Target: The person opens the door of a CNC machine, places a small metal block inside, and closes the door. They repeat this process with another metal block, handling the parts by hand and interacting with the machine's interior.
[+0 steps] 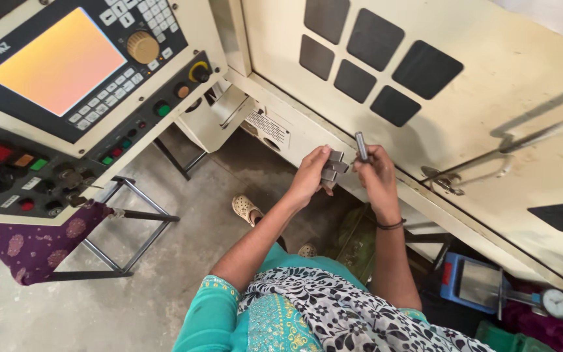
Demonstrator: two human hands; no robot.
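Small metal parts held in both hands, in the air beside a machine door.

The short grey metal pin (361,146) stands upright, pinched in the closed right hand (376,175); the left hand (310,175) is curled around grey metal blocks (333,166). With no table below, only concrete floor (164,274) and a sandalled foot (247,209), a loose grip could drop a part onto toes.

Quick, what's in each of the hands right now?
Left hand: closed on small grey metal pieces.
Right hand: closed on a short metal rod.
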